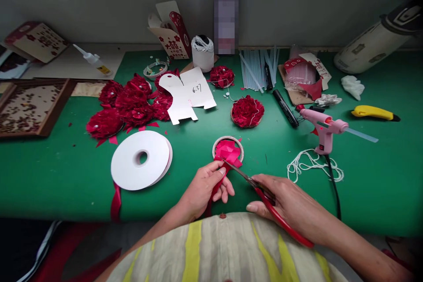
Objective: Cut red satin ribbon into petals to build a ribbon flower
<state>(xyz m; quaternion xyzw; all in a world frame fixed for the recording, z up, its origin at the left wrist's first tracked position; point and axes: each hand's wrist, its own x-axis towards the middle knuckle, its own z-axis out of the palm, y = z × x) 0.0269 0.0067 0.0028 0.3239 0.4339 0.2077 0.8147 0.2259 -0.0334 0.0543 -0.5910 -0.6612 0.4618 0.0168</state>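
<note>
My left hand point(208, 184) pinches a red ribbon point(218, 179) between thumb and forefinger, the other fingers curled loosely. The ribbon's lower part hangs toward my lap. My right hand point(287, 196) grips red-handled scissors point(271, 205), whose blades point left and meet the ribbon just above my left thumb. Right behind the blade tips lies a round ring point(243, 152) with cut pieces of red ribbon point(228, 149) inside it. A white ribbon spool point(127, 165) stands left of my hands, with a red tail over the table edge.
Red fabric flowers point(135, 99) cluster at the left by a white card point(198, 90); another red flower point(247, 111) lies behind the ring. To the right are a pink glue gun point(325, 130), white cord point(307, 165), a black marker point(286, 108) and a yellow-handled cutter point(373, 112). Glue sticks point(253, 70) lie at the back.
</note>
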